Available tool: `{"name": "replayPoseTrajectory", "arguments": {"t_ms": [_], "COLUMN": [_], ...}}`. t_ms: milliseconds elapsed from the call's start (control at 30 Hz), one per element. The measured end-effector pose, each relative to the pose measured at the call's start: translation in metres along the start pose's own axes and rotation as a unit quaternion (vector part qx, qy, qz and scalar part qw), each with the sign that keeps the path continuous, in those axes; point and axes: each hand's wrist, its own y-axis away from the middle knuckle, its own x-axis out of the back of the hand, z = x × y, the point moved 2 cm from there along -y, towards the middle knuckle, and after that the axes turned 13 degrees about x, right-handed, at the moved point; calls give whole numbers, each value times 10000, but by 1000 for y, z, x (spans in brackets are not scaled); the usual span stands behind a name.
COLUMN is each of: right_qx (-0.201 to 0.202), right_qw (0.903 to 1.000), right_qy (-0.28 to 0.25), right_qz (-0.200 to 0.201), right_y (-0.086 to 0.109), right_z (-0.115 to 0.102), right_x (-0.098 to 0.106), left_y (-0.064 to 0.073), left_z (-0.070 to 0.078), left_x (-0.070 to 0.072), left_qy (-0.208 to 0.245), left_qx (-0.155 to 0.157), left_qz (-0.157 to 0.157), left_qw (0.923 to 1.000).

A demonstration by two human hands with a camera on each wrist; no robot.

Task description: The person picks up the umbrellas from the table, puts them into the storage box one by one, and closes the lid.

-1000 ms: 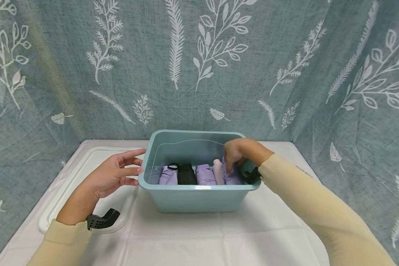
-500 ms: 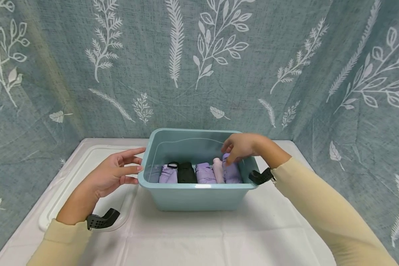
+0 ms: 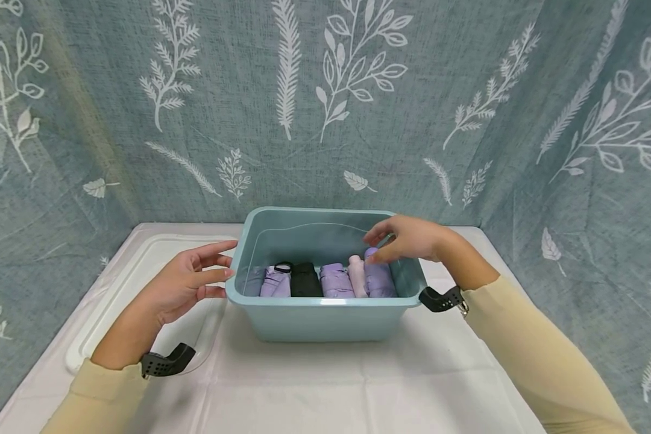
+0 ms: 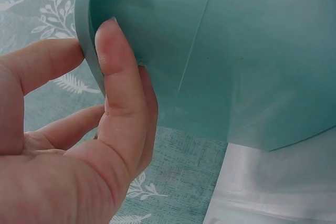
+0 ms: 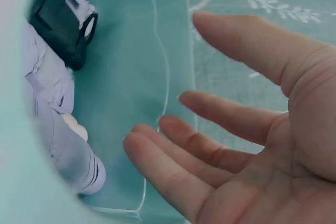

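A blue-green plastic bin holds a row of bundles that look like folded compact umbrellas. From the left they are a lavender one, a black one, a purple one, a slim pale pink one and a larger purple one. My left hand touches the bin's left rim with fingertips and thumb, fingers extended and spread. Over the bin's right end hovers my right hand, fingers loosely spread and holding nothing. In the right wrist view, the larger purple umbrella lies apart from the fingers.
A white lid lies on the left of the table, partly under my left arm. White cloth covers the table. Grey-blue patterned curtains close off the back and sides. Each wrist wears a black strap mount.
My right hand has risen out of the bin and drawn back to the right, its fingers opening away from the larger purple umbrella. My left hand stays at the rim.
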Motion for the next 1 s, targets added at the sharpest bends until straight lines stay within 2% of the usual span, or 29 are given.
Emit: {"name": "replayPoseTrajectory", "arguments": {"t_ms": [100,267,467,633,767,867,1000], "right_qx": [146,321,962,1653,2137,2416,2837], "right_qw": [9997,9975,9846,9626,9397,9212,8939], "right_qy": [-112,-11,-189,-484,-531,-380,-159], "right_qz": [147,637,1449,2090,2617,3025,3467], "right_y": [7,22,38,52,62,69,76], "right_z": [0,-1,5,13,20,24,28], "right_x": [-1,-4,-14,-24,-32,-40,-52], "left_y": [1,2,5,8,9,9,9], "left_z": [0,-1,-7,-16,-26,-33,-41], "left_x": [-1,-3,-1,5,13,20,28], "left_qy": [-27,-153,-374,-395,-815,-1226,-1753], "left_qx": [-16,-21,85,81,62,32,-119], "left_qz": [77,235,447,571,1028,1558,2251], "left_qw": [10000,9996,9983,9976,9913,9801,9584]}}
